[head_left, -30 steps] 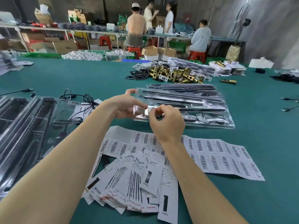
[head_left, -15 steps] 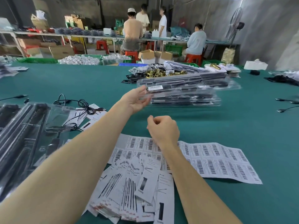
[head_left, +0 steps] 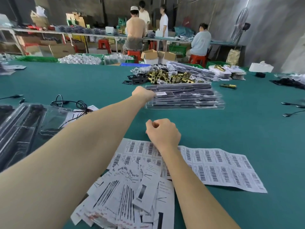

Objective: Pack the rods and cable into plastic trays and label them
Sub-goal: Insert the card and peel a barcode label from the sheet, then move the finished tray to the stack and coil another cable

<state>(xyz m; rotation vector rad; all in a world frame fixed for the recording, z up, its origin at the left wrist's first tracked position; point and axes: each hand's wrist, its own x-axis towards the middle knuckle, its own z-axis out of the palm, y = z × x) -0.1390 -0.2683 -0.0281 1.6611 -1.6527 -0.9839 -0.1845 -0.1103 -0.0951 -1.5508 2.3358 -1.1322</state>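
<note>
Plastic trays [head_left: 184, 98], closed and loaded with dark rods, sit stacked on the green table [head_left: 247, 129], a white label [head_left: 160, 93] on the top one. The left hand [head_left: 143, 94] reaches out and grips the stack's near-left end. The right hand [head_left: 163, 132] hangs apart, fingers curled on nothing, above the barcode sheet [head_left: 214, 166]. Printed cards [head_left: 125, 195] lie nearest. Open trays [head_left: 24, 129] and a black cable [head_left: 79, 104] lie left.
</note>
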